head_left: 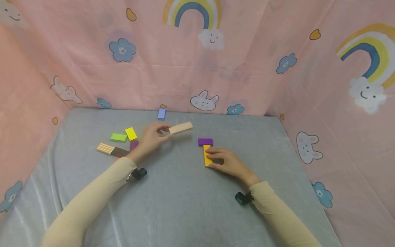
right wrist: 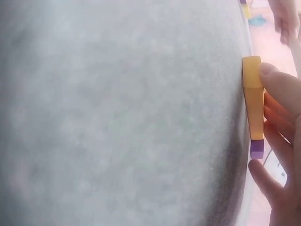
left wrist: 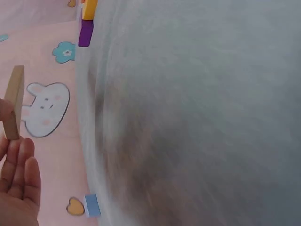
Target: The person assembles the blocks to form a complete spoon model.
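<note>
My left hand pinches a plain wooden block by one end and holds it over the back of the table. In the left wrist view, the fingers and thumb show at that block's lower end. My right hand grips a yellow-orange block lying on the cloth, its fingers across the top and its thumb at the near end. A purple block lies crosswise at the far end of the yellow-orange one, together making a T shape. The little finger in the right wrist view is close to the purple block.
Left of the left hand lie a green block, a yellow block, another purple block, light wooden sticks and a dark brown block. A blue block stands near the back edge, before a pink curtain.
</note>
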Demonstrator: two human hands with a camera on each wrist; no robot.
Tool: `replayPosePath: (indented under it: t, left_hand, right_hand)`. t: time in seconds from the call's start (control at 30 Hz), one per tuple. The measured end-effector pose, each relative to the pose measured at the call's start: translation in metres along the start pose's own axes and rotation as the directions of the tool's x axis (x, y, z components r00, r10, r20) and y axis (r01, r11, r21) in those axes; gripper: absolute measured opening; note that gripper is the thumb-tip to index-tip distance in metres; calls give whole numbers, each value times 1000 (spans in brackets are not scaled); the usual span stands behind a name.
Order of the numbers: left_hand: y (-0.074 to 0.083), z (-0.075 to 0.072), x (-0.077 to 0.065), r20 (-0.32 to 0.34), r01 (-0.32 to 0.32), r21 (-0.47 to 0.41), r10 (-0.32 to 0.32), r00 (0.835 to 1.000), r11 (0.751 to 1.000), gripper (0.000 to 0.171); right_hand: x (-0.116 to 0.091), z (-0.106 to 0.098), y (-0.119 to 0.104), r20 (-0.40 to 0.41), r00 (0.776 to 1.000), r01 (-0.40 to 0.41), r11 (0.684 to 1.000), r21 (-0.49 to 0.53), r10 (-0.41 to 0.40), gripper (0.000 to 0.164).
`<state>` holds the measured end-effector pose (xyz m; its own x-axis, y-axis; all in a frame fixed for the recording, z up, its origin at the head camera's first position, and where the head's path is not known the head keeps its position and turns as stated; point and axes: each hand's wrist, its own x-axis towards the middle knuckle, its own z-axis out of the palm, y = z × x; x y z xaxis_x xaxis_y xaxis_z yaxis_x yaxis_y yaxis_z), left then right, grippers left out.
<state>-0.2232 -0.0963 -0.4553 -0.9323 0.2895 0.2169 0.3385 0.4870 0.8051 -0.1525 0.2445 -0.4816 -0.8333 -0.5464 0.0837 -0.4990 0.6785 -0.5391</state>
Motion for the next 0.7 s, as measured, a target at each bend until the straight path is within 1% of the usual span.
replayPosePath:
  t: [0.1, 0.17, 0.4, 0.57, 0.7]
  left_hand:
    - [2, 11, 11, 33, -44, -4, 44, 998, 999, 37]
    - [4, 18, 18, 59, -55, -2, 55, 997, 998, 36]
    - [10, 43, 38, 149, -47, 14, 44, 988, 999, 36]
    - [9, 60, 51, 168, -72, 29, 66, 984, 997, 36]
    - [6, 71, 59, 192, -87, 38, 78, 978, 996, 36]
  right_hand:
    - [0, 1, 0, 0, 1000, -8, 1000, 2, 8, 41]
    - [0, 1, 0, -2, 1000, -5, 1000, 1, 5, 41]
    - [0, 1, -1, -8, 1000, 2, 1000, -2, -2, 41]
    - [1, 1, 0, -5, 1000, 13, 1000, -14, -13, 39]
    - [1, 1, 1, -12, 1000, 23, 1000, -13, -23, 39]
